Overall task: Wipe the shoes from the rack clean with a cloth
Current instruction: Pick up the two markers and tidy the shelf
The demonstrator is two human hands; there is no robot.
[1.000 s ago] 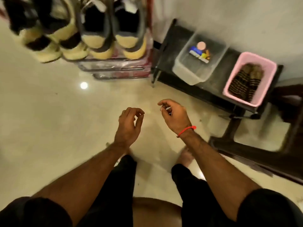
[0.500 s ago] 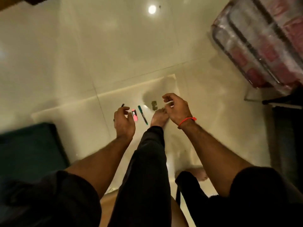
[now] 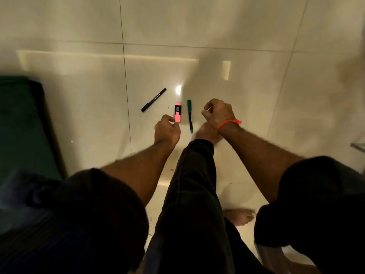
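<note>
Head view: no shoes, rack or cloth in frame, so the task's things are out of sight. Left hand (image 3: 167, 131) and right hand (image 3: 217, 113) at centre frame, both with fingers curled, gripping nothing I can see. Pink highlighter (image 3: 177, 115), teal pen (image 3: 190, 116) and black pen (image 3: 153, 99) lie on the floor tiles (image 3: 256, 95) just ahead. Risk: stepping on a pen and slipping on glossy tile.

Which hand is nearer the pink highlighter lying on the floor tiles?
Left. The left hand overlaps the pink highlighter's near end in the image, whether touching is unclear. The right hand is off to its right, beyond the teal pen.
</note>
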